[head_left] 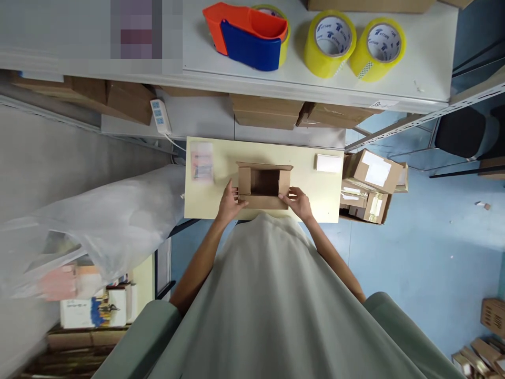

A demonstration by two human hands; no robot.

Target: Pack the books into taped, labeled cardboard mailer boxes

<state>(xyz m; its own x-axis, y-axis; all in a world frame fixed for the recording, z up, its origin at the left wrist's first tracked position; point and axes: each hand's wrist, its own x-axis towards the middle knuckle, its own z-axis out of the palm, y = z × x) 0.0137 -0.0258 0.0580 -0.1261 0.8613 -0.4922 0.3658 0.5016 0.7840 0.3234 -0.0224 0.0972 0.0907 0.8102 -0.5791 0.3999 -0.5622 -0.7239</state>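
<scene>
A small cardboard box (263, 202) stands on the pale yellow table (315, 199) with its top flaps folded outward and its dark inside showing. My left hand (230, 202) grips the box's left side, thumb on the near flap and fingers around the outer wall. On the opposite side, my right hand (296, 201) holds the right near corner, its thumb on the flap. A small white box or pad (329, 163) lies to the right of the box. Toward the table's left end is a blurred printed paper or packet (202, 162).
The shelf (426, 63) above the table holds an orange and blue tape dispenser (248, 39) and yellow tape rolls (331, 45). A power strip (161, 117) sits behind. Packed cartons (366, 184) stand at the right; a translucent plastic bag (130, 216) hangs at the left.
</scene>
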